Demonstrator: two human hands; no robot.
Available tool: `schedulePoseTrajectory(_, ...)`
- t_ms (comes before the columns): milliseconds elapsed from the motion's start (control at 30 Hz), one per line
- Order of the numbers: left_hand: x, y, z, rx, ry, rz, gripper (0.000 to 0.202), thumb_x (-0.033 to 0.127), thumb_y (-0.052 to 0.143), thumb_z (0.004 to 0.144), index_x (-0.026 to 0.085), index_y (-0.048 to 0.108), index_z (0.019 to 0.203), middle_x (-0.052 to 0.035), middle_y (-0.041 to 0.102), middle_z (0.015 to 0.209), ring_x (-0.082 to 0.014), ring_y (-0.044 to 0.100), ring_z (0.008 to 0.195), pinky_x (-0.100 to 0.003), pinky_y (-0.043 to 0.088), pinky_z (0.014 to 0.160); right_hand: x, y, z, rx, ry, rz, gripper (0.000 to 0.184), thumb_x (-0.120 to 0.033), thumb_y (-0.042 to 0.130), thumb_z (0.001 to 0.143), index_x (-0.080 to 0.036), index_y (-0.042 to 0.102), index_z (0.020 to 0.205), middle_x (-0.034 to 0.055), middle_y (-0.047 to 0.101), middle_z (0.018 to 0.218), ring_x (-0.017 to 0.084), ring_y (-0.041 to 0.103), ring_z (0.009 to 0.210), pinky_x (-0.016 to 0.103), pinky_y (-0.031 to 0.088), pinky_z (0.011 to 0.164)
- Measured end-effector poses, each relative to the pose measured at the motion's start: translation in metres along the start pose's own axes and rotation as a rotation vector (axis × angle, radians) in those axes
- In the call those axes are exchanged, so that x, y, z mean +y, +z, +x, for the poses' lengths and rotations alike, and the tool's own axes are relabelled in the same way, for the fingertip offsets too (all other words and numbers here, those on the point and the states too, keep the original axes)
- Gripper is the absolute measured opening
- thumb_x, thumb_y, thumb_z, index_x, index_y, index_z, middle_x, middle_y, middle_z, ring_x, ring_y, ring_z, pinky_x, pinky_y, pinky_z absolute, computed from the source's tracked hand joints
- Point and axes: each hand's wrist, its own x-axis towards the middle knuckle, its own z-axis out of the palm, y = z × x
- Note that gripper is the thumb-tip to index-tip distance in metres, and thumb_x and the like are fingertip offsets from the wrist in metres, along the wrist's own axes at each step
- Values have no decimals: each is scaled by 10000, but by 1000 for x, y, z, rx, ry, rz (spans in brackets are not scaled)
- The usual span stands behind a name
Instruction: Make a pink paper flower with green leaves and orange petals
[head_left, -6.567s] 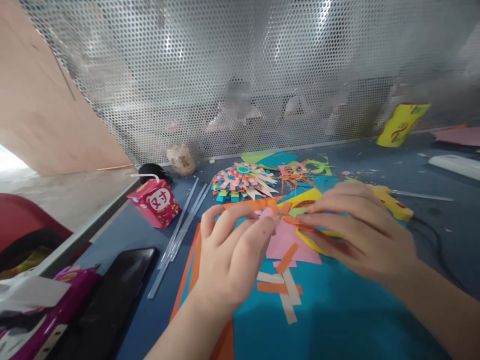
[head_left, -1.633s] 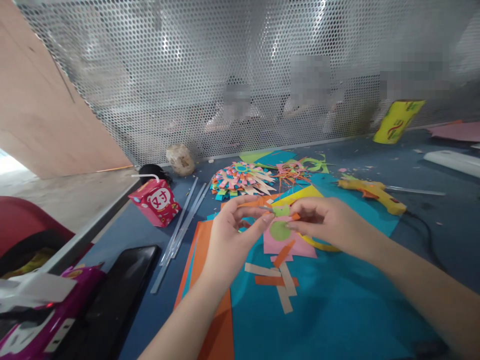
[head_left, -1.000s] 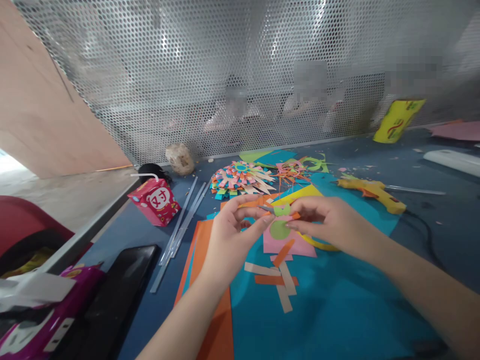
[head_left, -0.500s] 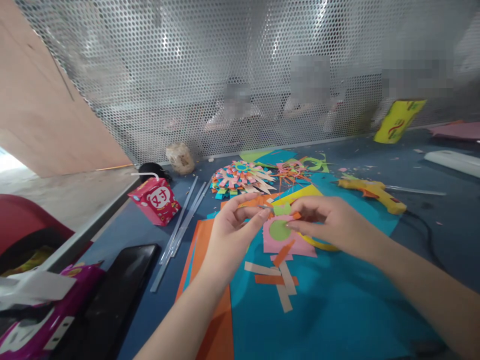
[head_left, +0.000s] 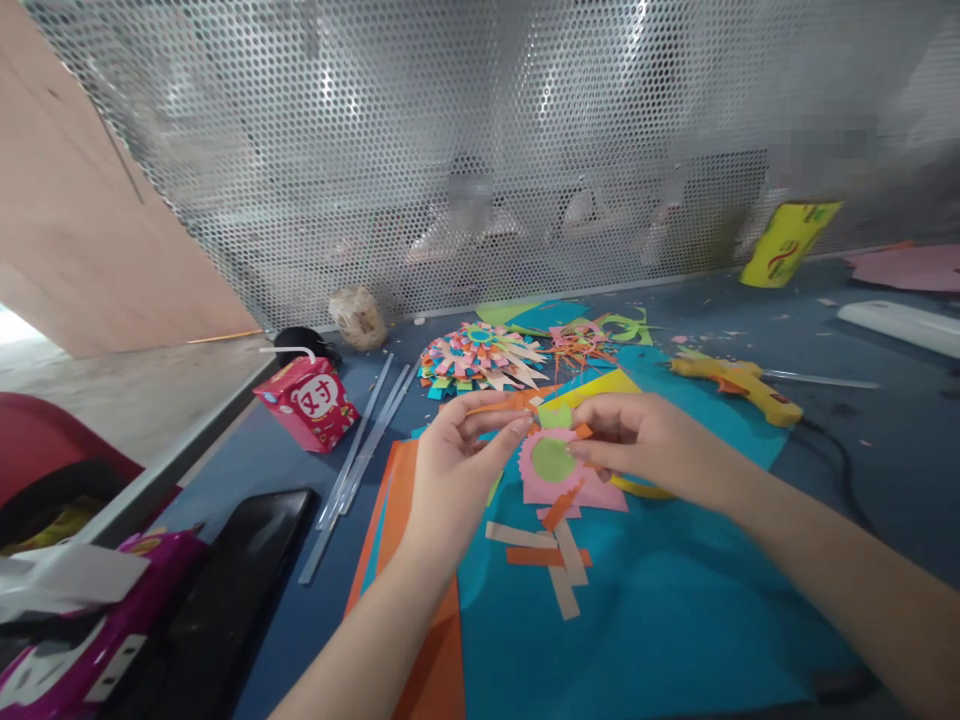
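In the head view, a small paper flower with a green round centre and a pink notched edge is between my hands above the sheets. My left hand pinches its left side with thumb and fingertips. Opposite, my right hand is closed on its right edge, where an orange paper tab shows. Green paper sticks up at the top. Below lie a pink paper piece and several orange and cream paper strips on a large blue sheet.
Finished layered paper flowers lie behind the hands. To the right is a yellow glue gun with its cord. Clear glue sticks, a red drink box and a black phone stand or lie left. A perforated metal screen rises behind.
The green paper at the flower's top has spread into separate tabs, and the pink notched edge shows more plainly. Both hands keep nearly the same place; the view has shifted slightly.
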Motion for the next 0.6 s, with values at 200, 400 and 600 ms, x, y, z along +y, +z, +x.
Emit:
schedulePoseTrajectory(200, -1, 5, 0, 57, -116, -32, 319, 259, 757, 618, 140, 606, 871, -23, 696, 686, -138, 652, 676, -226, 471, 614, 4, -1, 0, -4, 6, -52, 197, -354, 648, 736, -204, 529, 688, -50, 548, 620, 100, 529, 574, 228, 403, 554)
schedulePoseTrajectory(400, -3, 4, 2, 118, -73, 7, 286, 315, 690, 684, 158, 590, 901, -14, 670, 714, -136, 632, 719, -217, 436, 589, 2, -1, 0, 51, 14, -83, 231, -388, 646, 729, -211, 503, 689, -49, 530, 593, 107, 522, 555, 240, 411, 549)
schedulePoseTrajectory(600, -3, 1, 0, 62, 109, 62, 276, 154, 648, 690, 178, 526, 937, 16, 611, 751, -113, 607, 767, -217, 439, 662, 1, -3, 0, 91, -18, -112, 205, -368, 629, 758, -214, 503, 703, -55, 513, 560, 100, 494, 528, 242, 383, 531)
